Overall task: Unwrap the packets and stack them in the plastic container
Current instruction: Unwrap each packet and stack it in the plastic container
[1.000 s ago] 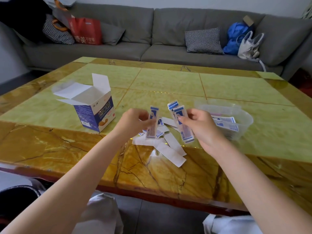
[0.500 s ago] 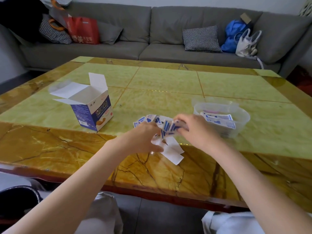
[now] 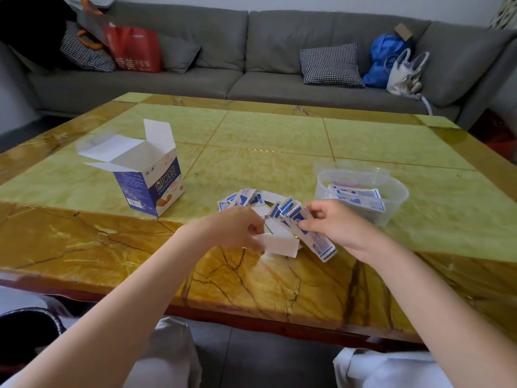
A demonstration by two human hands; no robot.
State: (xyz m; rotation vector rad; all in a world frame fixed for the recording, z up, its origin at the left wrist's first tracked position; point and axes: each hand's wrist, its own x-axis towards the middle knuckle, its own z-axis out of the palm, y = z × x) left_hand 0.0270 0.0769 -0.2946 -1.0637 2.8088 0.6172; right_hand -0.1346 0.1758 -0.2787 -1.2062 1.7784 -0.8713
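My right hand (image 3: pixel 340 226) pinches a fanned bunch of blue-and-white plaster packets (image 3: pixel 303 228) just above the table. My left hand (image 3: pixel 237 229) is curled over the loose pile, its fingers on a white paper strip (image 3: pixel 279 245). More packets (image 3: pixel 240 198) lie flat on the table behind my left hand. The clear plastic container (image 3: pixel 391 189) stands to the right of my right hand with several packets (image 3: pixel 358 197) lying inside it.
An open blue-and-white cardboard box (image 3: pixel 148 180) stands upright to the left of the pile. The green and amber marble table (image 3: pixel 279 141) stretches away behind. Beyond it a grey sofa (image 3: pixel 265 54) carries cushions and bags.
Both hands have dropped from holding packets up in the air to the pile on the table. My left hand let go of its single packet and now touches a white strip.
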